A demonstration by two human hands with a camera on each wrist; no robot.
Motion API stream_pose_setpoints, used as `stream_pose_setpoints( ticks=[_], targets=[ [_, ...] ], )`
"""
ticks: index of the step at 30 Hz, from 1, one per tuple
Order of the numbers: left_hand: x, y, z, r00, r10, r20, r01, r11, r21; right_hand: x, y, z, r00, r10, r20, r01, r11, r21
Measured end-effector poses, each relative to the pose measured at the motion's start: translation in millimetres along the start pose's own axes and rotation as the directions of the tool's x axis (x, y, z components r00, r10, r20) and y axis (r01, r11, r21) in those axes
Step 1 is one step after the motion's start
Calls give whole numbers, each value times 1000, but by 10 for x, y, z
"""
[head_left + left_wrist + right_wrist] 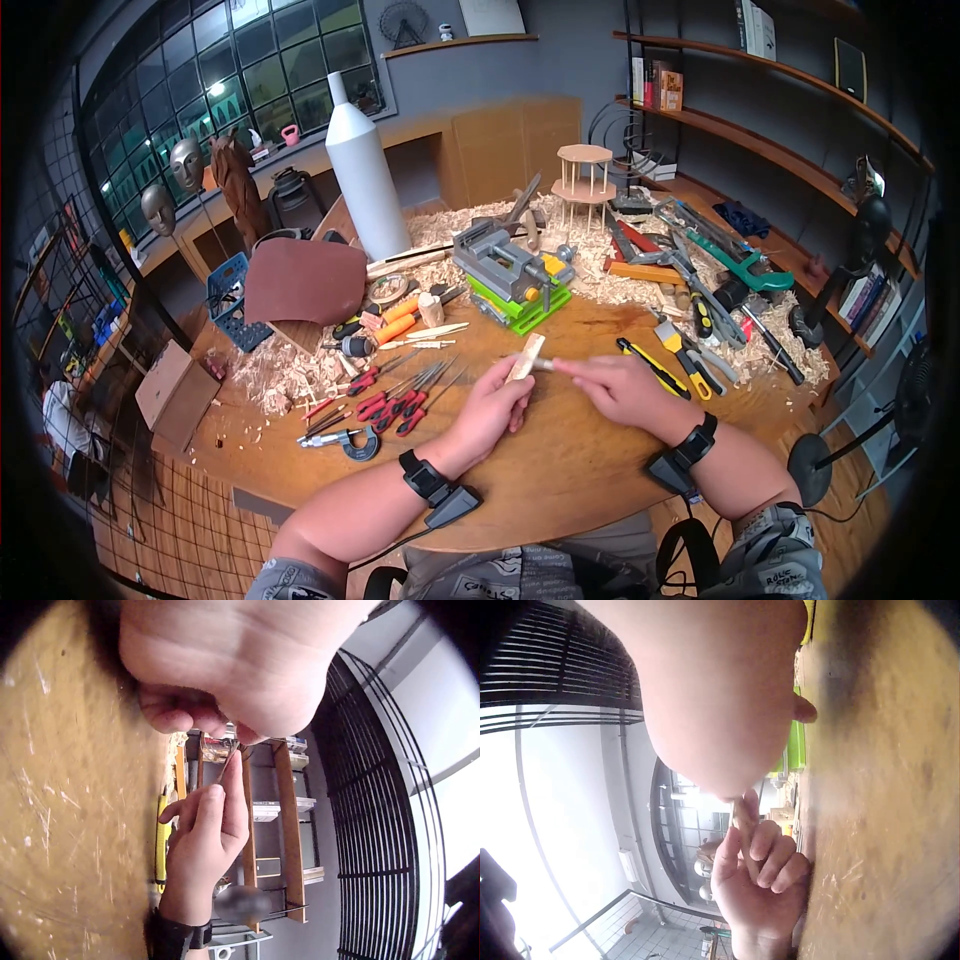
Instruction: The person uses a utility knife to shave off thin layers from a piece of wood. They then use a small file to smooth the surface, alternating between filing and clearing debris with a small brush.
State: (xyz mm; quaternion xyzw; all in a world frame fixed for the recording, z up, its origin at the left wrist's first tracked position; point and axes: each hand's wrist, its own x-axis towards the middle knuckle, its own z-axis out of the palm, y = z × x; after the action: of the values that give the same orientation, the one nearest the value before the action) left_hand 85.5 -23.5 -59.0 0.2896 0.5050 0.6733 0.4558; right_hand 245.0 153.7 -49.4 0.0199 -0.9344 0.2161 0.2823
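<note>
Above the front of the wooden table, my left hand [487, 412] grips a small pale strip of wood [527, 358], which stands up tilted between thumb and fingers. In the right wrist view the left hand [761, 896] has its fingers curled round the wood strip [744, 825]. My right hand [630, 390] reaches in from the right, pinching a small thin flat piece [543, 365] against the strip's side. From the left wrist view, thumb and forefinger of the right hand [199, 840] pinch this thin piece [227, 763]; its kind I cannot tell.
Red-handled needle files [392, 402] and a micrometer [350, 442] lie left of the hands. Beyond them stands a grey vise [510, 262] on a green base. A yellow utility knife [652, 368] and several tools lie right. Wood shavings [600, 255] cover the back.
</note>
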Motion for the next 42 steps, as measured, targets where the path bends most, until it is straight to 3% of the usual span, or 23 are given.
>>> stream_pose_setpoints(
  ticks=[1,5,7,8,10,11,13,17,19,20,22,23,25,28,32,34,35,37,40,42],
  targets=[
    [4,4,-19,1000,-11,10,11,1000,2,11,12,7,996,29,-79,-31,999,-20],
    [1,-31,-41,1000,-21,17,21,1000,7,12,-19,-38,998,17,-54,-16,1000,22],
    [5,-20,-43,1000,-16,20,16,1000,13,0,-103,-72,992,-54,113,50,998,34],
    [2,-18,-40,1000,-10,27,9,1000,20,3,-68,-45,992,-50,113,46,998,35],
    [-13,-14,-34,999,-19,40,18,999,26,23,27,5,991,5,-132,-4,1000,4],
    [1,8,-30,999,-20,50,19,999,32,15,7,-21,991,2,-136,-3,1000,-2],
    [29,-13,-62,997,-21,76,18,999,39,-5,-71,-79,999,-13,52,11,999,41],
    [15,-19,-66,997,-20,78,16,998,53,16,-121,-71,991,-10,137,16,999,-43],
    [-14,16,-49,996,-30,87,26,998,55,10,14,8,992,10,-128,-16,999,-41],
    [-15,30,-45,994,-31,102,25,998,60,-6,-5,2,992,11,-127,-16,999,-42],
    [-24,-5,-27,994,-36,99,21,989,148,-26,-81,-38,998,-20,58,20,1000,9],
    [-20,-7,-18,994,-39,97,15,971,237,-10,-83,-47,998,-23,56,23,1000,6],
    [-18,1,-8,995,-44,86,25,975,220,9,-80,-52,999,46,0,-46,997,-66],
    [-20,-5,1,996,-50,80,32,979,204,2,-7,-23,1000,14,-16,-14,1000,-11],
    [-10,-14,-4,996,-43,77,26,978,206,0,-95,-29,998,22,66,-20,999,-30],
    [-13,-14,-1,995,-64,70,49,978,201,29,-1,1,992,42,-121,-44,999,-14],
    [-6,0,6,995,-82,63,69,978,198,20,-40,-25,992,39,-122,-42,999,-18],
    [-20,18,26,995,-83,55,69,971,228,9,-145,-69,998,36,53,-34,999,-25],
    [-23,39,18,994,-98,48,83,965,251,29,-50,-4,999,13,-43,-14,999,-41],
    [-18,44,21,993,-105,56,89,967,241,20,-71,-7,999,7,-32,-8,999,-33]
  ],
)
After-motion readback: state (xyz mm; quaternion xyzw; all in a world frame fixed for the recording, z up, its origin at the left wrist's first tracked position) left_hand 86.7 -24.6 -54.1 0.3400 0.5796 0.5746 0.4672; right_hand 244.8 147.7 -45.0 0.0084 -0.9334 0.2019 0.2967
